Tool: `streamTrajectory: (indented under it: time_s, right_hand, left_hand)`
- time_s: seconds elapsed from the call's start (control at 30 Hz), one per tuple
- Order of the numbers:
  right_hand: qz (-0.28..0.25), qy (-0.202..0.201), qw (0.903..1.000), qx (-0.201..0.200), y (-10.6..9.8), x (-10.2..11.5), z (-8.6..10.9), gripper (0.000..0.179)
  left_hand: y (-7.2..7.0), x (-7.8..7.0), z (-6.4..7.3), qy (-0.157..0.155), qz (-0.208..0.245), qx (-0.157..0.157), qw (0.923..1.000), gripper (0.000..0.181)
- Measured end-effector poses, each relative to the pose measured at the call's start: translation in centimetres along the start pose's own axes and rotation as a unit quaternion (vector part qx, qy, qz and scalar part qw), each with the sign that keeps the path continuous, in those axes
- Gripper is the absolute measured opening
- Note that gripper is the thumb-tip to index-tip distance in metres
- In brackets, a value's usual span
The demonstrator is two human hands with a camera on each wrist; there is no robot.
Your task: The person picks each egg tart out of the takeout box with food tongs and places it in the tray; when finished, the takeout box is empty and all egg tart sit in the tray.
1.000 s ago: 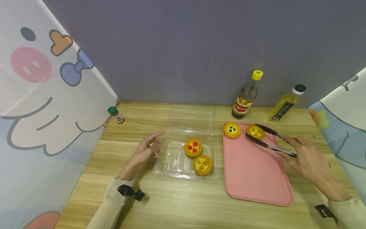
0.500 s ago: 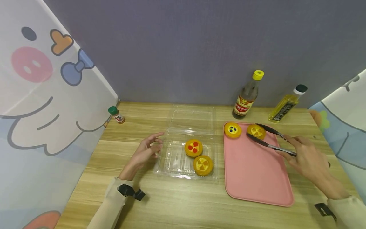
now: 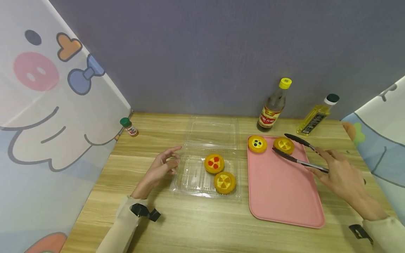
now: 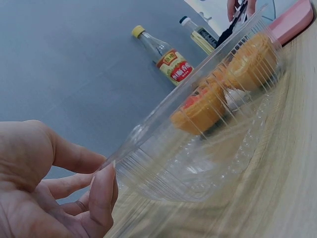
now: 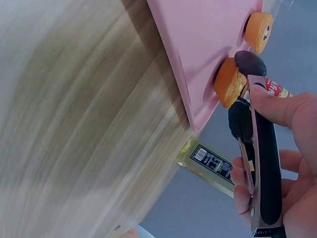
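In the head view my right hand (image 3: pixel 340 175) grips black-tipped metal tongs (image 3: pixel 297 161). Their arms are spread either side of an egg tart (image 3: pixel 284 145) with yellow wedges, on a pink tray (image 3: pixel 284 196). A tart with blue dots (image 3: pixel 257 144) sits at the tray's back left corner. My left hand (image 3: pixel 161 167) is at the left edge of a clear plastic container (image 3: pixel 193 175), its thumb and fingertips pinching the rim in the left wrist view. Inside lie a tart with red pieces (image 3: pixel 214 163) and another tart with yellow wedges (image 3: pixel 224 182).
Behind the tray stand a dark sauce bottle (image 3: pixel 270 110) with a yellow cap and an oil bottle (image 3: pixel 316 116) with a black cap. A small green-capped seasoning jar (image 3: pixel 129 127) is at the table's back left. The container's clear lid (image 3: pixel 211 130) lies folded back.
The tongs have spread a little wider; their far tip has moved away from the tart, which rests on the tray. My left hand has stayed at the container.
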State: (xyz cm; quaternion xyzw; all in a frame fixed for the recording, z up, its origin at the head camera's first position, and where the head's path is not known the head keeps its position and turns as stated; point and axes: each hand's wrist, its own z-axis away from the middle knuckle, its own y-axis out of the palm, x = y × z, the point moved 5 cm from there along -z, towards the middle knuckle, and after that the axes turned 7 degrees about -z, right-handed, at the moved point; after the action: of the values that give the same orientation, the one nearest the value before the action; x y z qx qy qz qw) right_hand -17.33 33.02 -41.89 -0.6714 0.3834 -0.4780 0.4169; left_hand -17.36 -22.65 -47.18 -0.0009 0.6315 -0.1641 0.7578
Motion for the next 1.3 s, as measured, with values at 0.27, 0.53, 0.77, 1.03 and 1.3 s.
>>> streamTrajectory:
  time_s: [0.27,0.53,0.77,1.03,1.3]
  right_hand:
    - [-0.003,-0.041,0.9976,-0.056,-1.2,1.5,-0.2,0.084]
    - [-0.001,-0.06,0.9971,-0.046,-2.1,5.4,-0.6,0.091]
    - [-0.02,-0.119,0.9912,-0.054,-1.6,9.0,-0.8,0.094]
    - [-0.026,-0.17,0.9835,-0.055,-0.5,12.6,-1.6,0.084]
    - [-0.018,-0.225,0.9732,-0.045,0.9,15.7,-2.0,0.081]
  left_hand:
    - [-0.2,-0.1,-0.1,0.001,0.002,-0.002,1.0,0.06]
    - [-0.1,-0.1,0.0,-0.004,0.006,-0.002,1.0,0.06]
    - [0.0,-0.1,0.0,-0.004,0.008,0.0,1.0,0.06]
    - [0.1,-0.1,0.0,-0.006,0.011,0.002,0.9999,0.061]
    - [0.2,-0.2,0.0,-0.006,0.016,0.0,0.9998,0.061]
